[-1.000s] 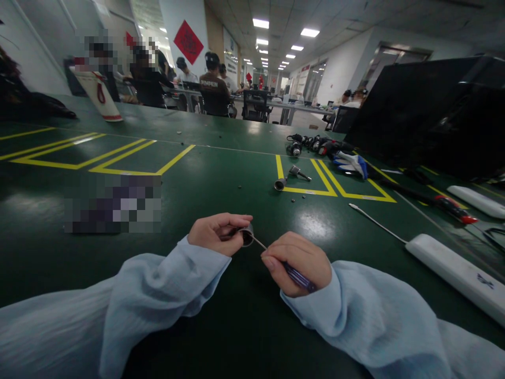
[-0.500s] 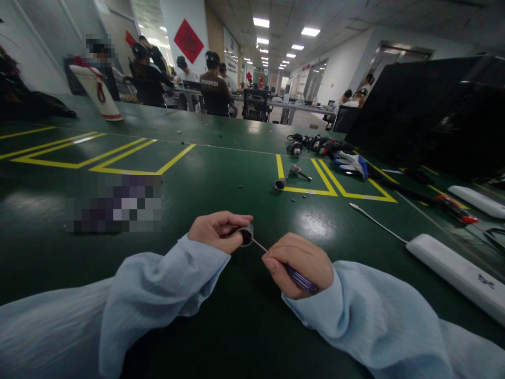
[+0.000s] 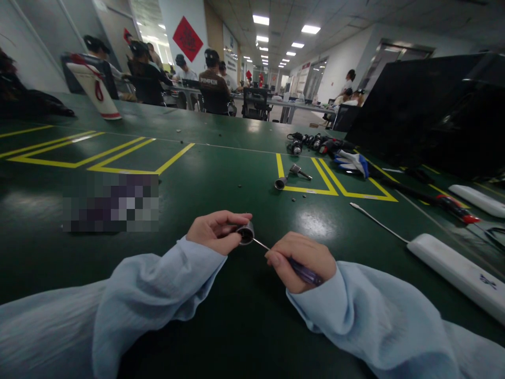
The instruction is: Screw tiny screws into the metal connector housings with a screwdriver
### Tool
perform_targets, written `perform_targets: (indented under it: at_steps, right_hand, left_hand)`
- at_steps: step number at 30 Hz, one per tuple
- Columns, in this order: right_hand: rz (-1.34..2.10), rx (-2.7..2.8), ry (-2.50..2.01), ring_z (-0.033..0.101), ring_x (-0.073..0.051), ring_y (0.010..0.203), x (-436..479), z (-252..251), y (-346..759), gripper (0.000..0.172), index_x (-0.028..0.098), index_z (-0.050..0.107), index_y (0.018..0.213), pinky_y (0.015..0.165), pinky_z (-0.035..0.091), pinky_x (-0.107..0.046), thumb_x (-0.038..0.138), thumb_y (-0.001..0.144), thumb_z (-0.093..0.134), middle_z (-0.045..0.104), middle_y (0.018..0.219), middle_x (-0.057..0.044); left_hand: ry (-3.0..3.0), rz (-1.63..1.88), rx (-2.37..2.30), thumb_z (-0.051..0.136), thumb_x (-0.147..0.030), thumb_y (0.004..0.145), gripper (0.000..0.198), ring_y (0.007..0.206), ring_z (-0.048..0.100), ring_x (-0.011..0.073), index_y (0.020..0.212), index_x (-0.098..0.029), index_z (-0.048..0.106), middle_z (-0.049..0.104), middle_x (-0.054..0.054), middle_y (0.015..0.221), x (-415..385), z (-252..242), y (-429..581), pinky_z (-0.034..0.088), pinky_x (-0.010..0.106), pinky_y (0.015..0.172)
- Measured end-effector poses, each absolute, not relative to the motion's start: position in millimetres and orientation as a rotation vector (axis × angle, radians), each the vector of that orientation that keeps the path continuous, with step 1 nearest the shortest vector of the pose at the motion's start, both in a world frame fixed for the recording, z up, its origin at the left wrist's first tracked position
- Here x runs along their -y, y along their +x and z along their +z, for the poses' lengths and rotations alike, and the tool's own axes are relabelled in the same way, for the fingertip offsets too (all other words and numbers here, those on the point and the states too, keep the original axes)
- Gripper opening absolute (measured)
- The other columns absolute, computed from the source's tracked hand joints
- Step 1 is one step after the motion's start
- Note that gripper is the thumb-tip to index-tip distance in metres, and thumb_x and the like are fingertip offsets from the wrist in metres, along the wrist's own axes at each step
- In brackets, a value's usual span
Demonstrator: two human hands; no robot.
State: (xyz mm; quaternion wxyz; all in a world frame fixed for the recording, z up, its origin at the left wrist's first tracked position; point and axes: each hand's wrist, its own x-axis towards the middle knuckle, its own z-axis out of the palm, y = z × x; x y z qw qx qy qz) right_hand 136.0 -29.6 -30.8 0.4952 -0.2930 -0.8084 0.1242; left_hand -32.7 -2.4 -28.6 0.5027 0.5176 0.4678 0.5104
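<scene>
My left hand (image 3: pixel 216 231) is closed around a small grey metal cup-shaped part (image 3: pixel 247 232), its round opening tilted toward my right side. Fingers and thumb grip it from the left. In my right hand (image 3: pixel 303 261) is a screwdriver (image 3: pixel 305 271) with a purple see-through handle and a thin metal shaft. Its shaft points left and the tip reaches the opening of the cup-shaped part; whether it touches the inside, I cannot tell. Beyond the hands, a similar metal cup (image 3: pixel 280 183) lies beside a metal piece with a stem (image 3: pixel 300 171).
Tiny dark pieces (image 3: pixel 299 198) lie on the green table (image 3: pixel 221 173). At right are a white power bank-like bar (image 3: pixel 453 268) with a cable, a red-black tool (image 3: pixel 455 209), a glove (image 3: pixel 353 163) and dark cylindrical devices (image 3: pixel 311 143). A white cup (image 3: pixel 97 90) stands far left.
My right hand has shifted slightly right, drawing the screwdriver tip back toward the rim of the cup-shaped part. The part's opening shows more. My left hand keeps its hold.
</scene>
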Motion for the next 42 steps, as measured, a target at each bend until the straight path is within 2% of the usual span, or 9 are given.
perform_targets:
  at_steps: [5, 13, 19, 25, 42]
  right_hand:
    - [0.55, 1.708, -0.932, 0.056, -0.008, 0.046, 29.4, -31.1, 132.0, 0.02, 0.015, 0.062, 0.058, 0.048, 0.044, -0.02, 0.02, 0.075, 0.053, 0.063, 0.051, -0.001]
    - [1.032, 1.413, -1.047, 0.058, -0.01, 0.047, 25.0, -34.2, 130.4, 0.022, 0.015, 0.064, 0.064, 0.049, 0.049, -0.021, 0.033, 0.074, 0.056, 0.065, 0.053, -0.003]
    - [1.029, 1.445, -1.075, 0.058, -0.009, 0.046, 26.2, -32.5, 130.9, 0.024, 0.015, 0.065, 0.063, 0.048, 0.049, -0.021, 0.035, 0.073, 0.058, 0.065, 0.053, -0.003]
    - [0.985, 1.486, -1.067, 0.059, -0.011, 0.048, 27.6, -32.2, 132.4, 0.024, 0.015, 0.064, 0.062, 0.048, 0.048, -0.022, 0.035, 0.073, 0.057, 0.065, 0.054, -0.003]
    - [1.012, 1.506, -1.051, 0.055, -0.01, 0.047, 29.7, -29.0, 136.5, 0.025, 0.015, 0.063, 0.06, 0.047, 0.045, -0.022, 0.035, 0.074, 0.055, 0.062, 0.051, -0.002]
  left_hand:
    - [1.244, 1.248, -1.166, 0.068, -0.013, 0.049, 0.021, 0.084, 0.064, 0.0229, 0.07, -0.011, 0.064, 0.067, 0.009, 0.092, 2.3, -29.0, -32.1, 0.053, 0.031, 0.078]
    - [1.218, 1.216, -1.18, 0.068, -0.011, 0.047, 0.025, 0.087, 0.063, 0.0236, 0.072, -0.01, 0.064, 0.066, 0.01, 0.096, 4.4, -26.1, -31.3, 0.053, 0.03, 0.078]
    - [1.231, 1.235, -1.175, 0.068, -0.013, 0.049, 0.024, 0.087, 0.062, 0.0245, 0.072, -0.011, 0.063, 0.066, 0.009, 0.097, 3.4, -28.6, -32.4, 0.051, 0.035, 0.083]
    - [1.225, 1.262, -1.173, 0.067, -0.011, 0.048, 0.022, 0.092, 0.061, 0.0239, 0.07, -0.012, 0.064, 0.067, 0.008, 0.092, 2.2, -30.7, -32.3, 0.048, 0.034, 0.087]
    - [1.272, 1.247, -1.156, 0.063, -0.011, 0.05, 0.018, 0.09, 0.061, 0.0237, 0.068, -0.012, 0.062, 0.067, 0.009, 0.091, 2.1, -34.7, -33.4, 0.05, 0.034, 0.082]
